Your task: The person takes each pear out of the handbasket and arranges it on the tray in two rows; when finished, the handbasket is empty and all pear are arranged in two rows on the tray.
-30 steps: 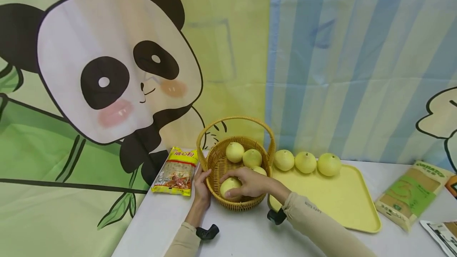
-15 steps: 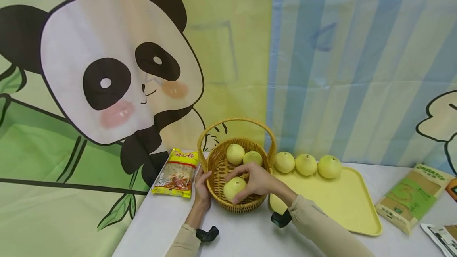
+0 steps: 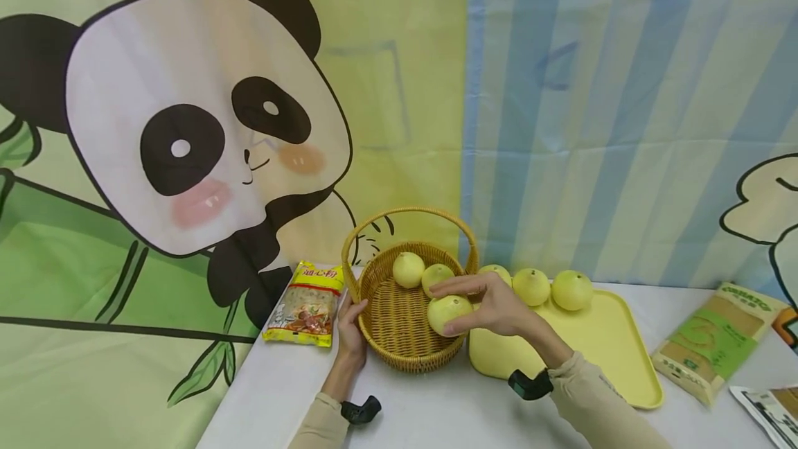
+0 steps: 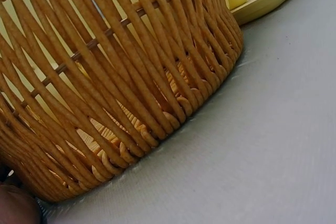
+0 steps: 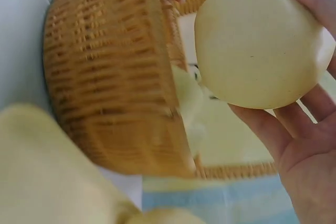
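In the head view my left hand (image 3: 352,331) grips the left side of a wicker basket (image 3: 399,362), its thumb at the rim. My right hand (image 3: 499,305) holds a round, pale yellow-green melon (image 3: 449,314) between thumb and fingers, over the basket's right rim. The right wrist view shows this melon (image 5: 257,45) large and smooth, with fingers spread beneath it. Two more melons lie at the back of the basket, one of them a pale melon (image 3: 408,269). The basket's woven wall (image 4: 121,72) fills most of the left wrist view.
Right of the basket lies a yellow tray (image 3: 601,352), with three melons along its back edge, such as the rightmost melon (image 3: 572,290). A yellow food packet (image 3: 307,305) lies left of the basket. A green-and-tan packet (image 3: 717,341) sits right of the tray. A printed curtain hangs behind.
My right hand has lifted the melon from the front of the basket and carried it right, up to the right rim. My left hand stays on the basket.
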### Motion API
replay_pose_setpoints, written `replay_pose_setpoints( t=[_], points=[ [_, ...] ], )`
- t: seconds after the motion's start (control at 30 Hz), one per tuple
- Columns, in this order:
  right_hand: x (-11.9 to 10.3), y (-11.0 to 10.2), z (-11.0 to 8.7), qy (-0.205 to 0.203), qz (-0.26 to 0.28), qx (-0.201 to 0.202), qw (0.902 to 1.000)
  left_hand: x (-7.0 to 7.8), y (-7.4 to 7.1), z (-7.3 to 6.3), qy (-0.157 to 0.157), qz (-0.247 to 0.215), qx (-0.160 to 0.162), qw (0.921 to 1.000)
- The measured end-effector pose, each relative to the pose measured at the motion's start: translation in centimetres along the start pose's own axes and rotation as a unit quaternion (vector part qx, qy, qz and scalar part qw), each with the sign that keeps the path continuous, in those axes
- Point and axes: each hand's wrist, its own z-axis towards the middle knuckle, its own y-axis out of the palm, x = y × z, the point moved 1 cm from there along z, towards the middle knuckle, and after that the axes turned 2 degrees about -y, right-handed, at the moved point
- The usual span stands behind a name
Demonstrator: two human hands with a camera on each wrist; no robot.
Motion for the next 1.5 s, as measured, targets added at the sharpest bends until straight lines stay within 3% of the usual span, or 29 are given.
replay_pose_setpoints(
  t=[0.2,0.43,0.7,1.0,1.13,1.33,1.5],
  points=[
    [0.2,-3.4,-3.4,0.036,-0.026,0.061,0.9972,0.0,0.4,0.2,0.0,0.003,-0.012,0.9999],
    [1.1,-7.1,-7.3,0.074,-0.07,0.143,0.9845,-0.2,0.5,0.3,0.003,-0.003,-0.006,1.0],
    [1.2,-9.7,-9.9,0.092,-0.08,0.199,0.9724,-0.4,0.2,0.2,0.003,-0.018,0.0,0.9998],
    [1.9,-13.8,-13.9,0.157,-0.162,0.293,0.9292,-0.7,0.0,0.1,0.0,-0.015,-0.003,0.9999],
    [3.4,-15.4,-15.3,0.194,-0.163,0.33,0.9095,-0.5,-0.1,0.1,-0.002,-0.016,0.001,0.9999],
    [5.3,-16.7,-16.8,0.229,-0.121,0.389,0.8842,-0.4,-0.4,0.0,-0.003,-0.008,0.006,1.0],
    [6.9,-17.3,-18.1,0.277,-0.166,0.395,0.86,-0.2,-0.3,-0.2,-0.001,-0.007,-0.001,1.0]
  ],
)
